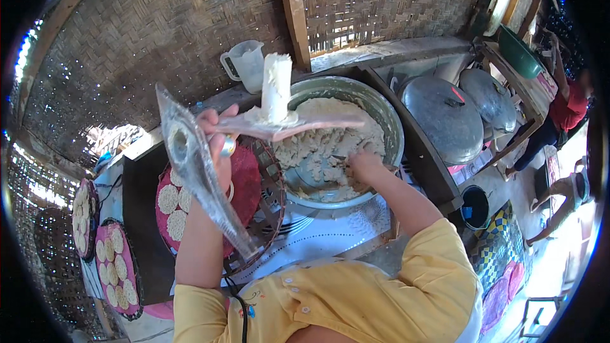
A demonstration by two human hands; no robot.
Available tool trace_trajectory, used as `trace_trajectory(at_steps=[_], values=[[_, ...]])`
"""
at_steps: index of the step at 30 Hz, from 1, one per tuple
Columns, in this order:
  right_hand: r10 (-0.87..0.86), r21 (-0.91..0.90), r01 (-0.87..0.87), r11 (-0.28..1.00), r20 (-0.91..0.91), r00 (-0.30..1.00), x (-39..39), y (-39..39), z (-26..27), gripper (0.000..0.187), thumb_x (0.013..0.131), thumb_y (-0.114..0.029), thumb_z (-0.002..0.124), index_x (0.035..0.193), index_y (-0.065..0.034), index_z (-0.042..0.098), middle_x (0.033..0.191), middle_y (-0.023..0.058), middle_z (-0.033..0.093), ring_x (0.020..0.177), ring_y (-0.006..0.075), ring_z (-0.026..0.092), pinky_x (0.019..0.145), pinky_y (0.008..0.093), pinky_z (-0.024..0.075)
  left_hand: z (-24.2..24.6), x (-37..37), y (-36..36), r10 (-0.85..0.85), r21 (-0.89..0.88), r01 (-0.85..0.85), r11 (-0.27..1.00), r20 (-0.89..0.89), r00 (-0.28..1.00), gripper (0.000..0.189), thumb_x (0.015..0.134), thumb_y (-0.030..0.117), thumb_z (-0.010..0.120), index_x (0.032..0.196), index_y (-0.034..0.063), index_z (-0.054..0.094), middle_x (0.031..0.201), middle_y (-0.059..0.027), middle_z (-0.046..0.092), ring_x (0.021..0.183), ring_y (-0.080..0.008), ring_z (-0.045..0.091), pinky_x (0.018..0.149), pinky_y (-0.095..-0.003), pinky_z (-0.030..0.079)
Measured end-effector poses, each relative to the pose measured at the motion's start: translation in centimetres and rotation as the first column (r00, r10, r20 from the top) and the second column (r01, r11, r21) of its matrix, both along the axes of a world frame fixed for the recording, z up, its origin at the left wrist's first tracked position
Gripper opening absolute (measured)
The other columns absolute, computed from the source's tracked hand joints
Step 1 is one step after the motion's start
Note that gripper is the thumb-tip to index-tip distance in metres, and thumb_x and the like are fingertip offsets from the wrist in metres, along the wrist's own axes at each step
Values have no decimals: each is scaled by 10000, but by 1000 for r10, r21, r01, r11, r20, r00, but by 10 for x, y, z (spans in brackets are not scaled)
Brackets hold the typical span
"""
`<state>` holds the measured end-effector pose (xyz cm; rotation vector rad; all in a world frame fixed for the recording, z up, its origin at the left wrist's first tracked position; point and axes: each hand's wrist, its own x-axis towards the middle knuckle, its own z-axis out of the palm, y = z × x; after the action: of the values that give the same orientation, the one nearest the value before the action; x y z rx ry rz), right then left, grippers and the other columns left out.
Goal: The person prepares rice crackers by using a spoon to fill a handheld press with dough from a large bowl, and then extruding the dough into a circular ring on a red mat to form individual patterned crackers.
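Observation:
My left hand [220, 138] grips a wooden press, whose flat plate carries an upright white cylinder [276, 88] smeared with dough. Another long wooden piece with a round hole [202, 166] stands beside that hand and slants down over my left forearm. My right hand [369, 167] reaches into a large round basin [398, 138] and touches pale dough [329, 128] there; its fingertips are partly hidden, with what may be a tool under them. Below the left hand lies a round tray lined with red cloth [245, 176], bearing flat discs of noodle-like dough [177, 225].
A translucent measuring jug [250, 66] stands behind the basin. Large lidded metal pots [443, 119] are to the right, past a dark wooden edge [414, 147]. More trays of discs [116, 267] are at left. A black bucket [475, 207] stands lower right; other people [567, 105] are at far right.

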<state>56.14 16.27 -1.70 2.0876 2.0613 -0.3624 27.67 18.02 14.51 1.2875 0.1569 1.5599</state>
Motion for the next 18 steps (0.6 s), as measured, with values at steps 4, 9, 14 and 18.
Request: trace_trajectory(at_steps=[4,9,14,18], values=[[183,55,-186,981,51,982,38,-3,36,197,720,-96,518,887,-77,622,801,153,625,793,313,610,702,415,489,-11,-46,-3,203,84,-189,978,-191,960,207,824,140,570,1007,150,473,1078,-49,471,1091,-345,474,881,-494,388],[79,142,-129,981,314,946,80,15,88,194,739,-139,521,889,-148,645,782,109,637,731,262,634,608,380,503,-4,-49,-13,269,87,-256,963,-220,938,257,805,206,602,994,103,462,1023,-70,463,1044,-336,503,851,-470,421],[152,197,-239,951,376,914,92,37,44,139,725,-127,540,781,-74,656,786,99,648,757,242,635,635,364,496,-5,-39,-19,189,5,-191,982,-173,967,256,756,121,659,932,83,476,989,-38,459,1025,-289,507,749,-401,481],[231,124,-279,952,307,923,82,47,10,151,742,-139,511,782,-71,640,788,103,638,734,259,628,610,371,496,-5,-33,-17,264,183,-236,954,-142,954,239,754,69,648,951,47,515,954,-59,485,958,-305,543,776,-402,500]])
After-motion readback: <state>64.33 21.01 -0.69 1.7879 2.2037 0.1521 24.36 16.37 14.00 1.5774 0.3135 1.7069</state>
